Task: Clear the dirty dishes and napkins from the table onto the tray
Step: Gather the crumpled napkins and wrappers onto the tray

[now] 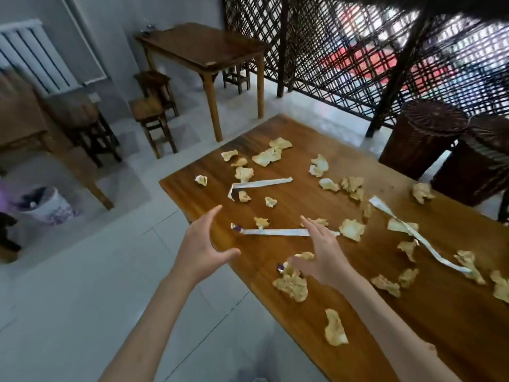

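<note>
Several crumpled napkins lie scattered over the wooden table (pixel 303 321), such as one (pixel 292 283) near the front edge and one (pixel 335 328) closer to me. Three long white paper strips lie among them: one (pixel 275 232) between my hands, one (pixel 261 184) farther back, one (pixel 421 235) to the right. My left hand (pixel 202 250) hovers open at the table's left edge. My right hand (pixel 323 256) is open, fingers spread, just above the napkins near the front strip. No tray or dishes are in view.
A white bin (pixel 46 206) with rubbish stands on the tiled floor at left. Another wooden table (pixel 203 53) and stools (pixel 151 117) stand behind. Dark wicker stools (pixel 424 139) sit at the table's far right, before a lattice screen (pixel 344 64).
</note>
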A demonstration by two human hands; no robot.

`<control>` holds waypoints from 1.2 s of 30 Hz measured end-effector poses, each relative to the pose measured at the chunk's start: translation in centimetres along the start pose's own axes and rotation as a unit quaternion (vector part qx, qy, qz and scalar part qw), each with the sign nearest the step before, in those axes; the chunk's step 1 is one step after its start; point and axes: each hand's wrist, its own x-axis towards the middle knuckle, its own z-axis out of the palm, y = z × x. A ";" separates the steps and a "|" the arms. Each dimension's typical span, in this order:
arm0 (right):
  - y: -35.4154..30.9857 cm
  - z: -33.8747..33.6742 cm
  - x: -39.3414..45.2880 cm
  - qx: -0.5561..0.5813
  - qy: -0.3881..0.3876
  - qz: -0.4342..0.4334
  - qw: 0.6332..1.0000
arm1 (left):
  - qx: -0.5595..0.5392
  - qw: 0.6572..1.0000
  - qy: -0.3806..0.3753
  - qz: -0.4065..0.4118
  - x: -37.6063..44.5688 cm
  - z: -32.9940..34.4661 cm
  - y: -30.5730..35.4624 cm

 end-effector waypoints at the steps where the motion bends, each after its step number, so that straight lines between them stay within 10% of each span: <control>1: -0.7 0.4 1.7 -0.005 -0.007 0.000 1.000 | 0.002 1.000 0.003 -0.002 1.8 -0.3 -0.9; 21: -9.3 13.4 30.2 -0.086 0.027 0.170 0.981 | 0.136 0.951 -0.211 0.181 37.2 1.5 -18.9; 36: -10.2 20.5 33.3 -0.045 0.101 0.248 0.962 | 0.063 0.925 -0.315 0.205 39.2 5.8 -25.3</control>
